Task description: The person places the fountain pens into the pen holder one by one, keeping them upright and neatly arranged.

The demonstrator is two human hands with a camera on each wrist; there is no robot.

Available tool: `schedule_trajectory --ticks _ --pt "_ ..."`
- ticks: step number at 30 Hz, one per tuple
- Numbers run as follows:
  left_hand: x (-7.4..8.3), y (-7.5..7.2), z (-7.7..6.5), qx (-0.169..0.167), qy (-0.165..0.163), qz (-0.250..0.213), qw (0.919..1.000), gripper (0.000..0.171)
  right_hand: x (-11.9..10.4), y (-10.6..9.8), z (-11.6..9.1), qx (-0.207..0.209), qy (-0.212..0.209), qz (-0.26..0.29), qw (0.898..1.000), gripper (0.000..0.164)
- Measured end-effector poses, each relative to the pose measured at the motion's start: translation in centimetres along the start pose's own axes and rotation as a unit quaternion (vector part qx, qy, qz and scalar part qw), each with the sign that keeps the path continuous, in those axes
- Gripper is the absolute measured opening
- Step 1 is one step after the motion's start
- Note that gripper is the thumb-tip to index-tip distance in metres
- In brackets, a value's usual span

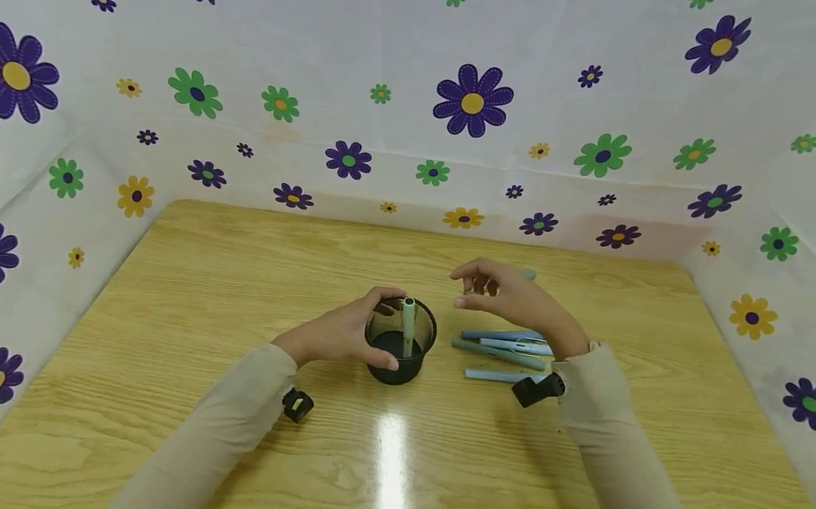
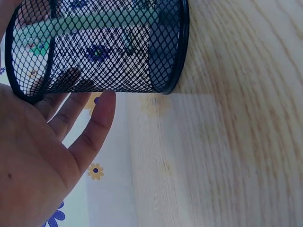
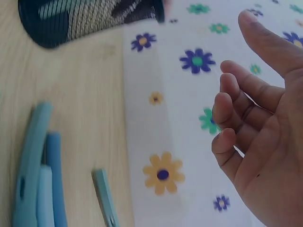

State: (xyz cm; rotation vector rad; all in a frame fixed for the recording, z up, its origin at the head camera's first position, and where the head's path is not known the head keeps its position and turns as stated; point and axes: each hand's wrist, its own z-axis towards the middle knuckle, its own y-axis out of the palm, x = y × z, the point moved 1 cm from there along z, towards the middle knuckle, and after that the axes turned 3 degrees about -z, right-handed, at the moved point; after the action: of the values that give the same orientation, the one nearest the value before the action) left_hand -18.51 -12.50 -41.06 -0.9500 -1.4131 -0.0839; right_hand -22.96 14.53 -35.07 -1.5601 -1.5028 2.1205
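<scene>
A black mesh pen cup [image 1: 395, 373] stands on the table with one pale green pen [image 1: 408, 326] leaning upright inside. My left hand [image 1: 347, 331] holds the cup from its left side, thumb at the near side of the rim and fingers round the far side. In the left wrist view, fingers [image 2: 97, 127] lie against the mesh. To the right of the cup, my right hand [image 1: 513, 295] hovers with loosely bent fingers and nothing in them. Below it lie a blue pen [image 1: 488, 335], a grey-green pen [image 1: 497, 353] and light blue pens [image 1: 492, 375].
Another teal pen [image 3: 106, 198] lies apart from the group, mostly hidden behind the right hand in the head view. The wooden table [image 1: 235, 257] ends at a white flower-printed cloth [image 1: 389, 133] at the back and both sides.
</scene>
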Motion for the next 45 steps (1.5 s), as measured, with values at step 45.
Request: schedule_trajectory --ticks 45 --pt "-0.1 0.0 -0.1 0.0 0.0 -0.031 0.9995 0.102 9.7 -2.4 -9.9 0.055 0.084 -0.012 0.995 0.032"
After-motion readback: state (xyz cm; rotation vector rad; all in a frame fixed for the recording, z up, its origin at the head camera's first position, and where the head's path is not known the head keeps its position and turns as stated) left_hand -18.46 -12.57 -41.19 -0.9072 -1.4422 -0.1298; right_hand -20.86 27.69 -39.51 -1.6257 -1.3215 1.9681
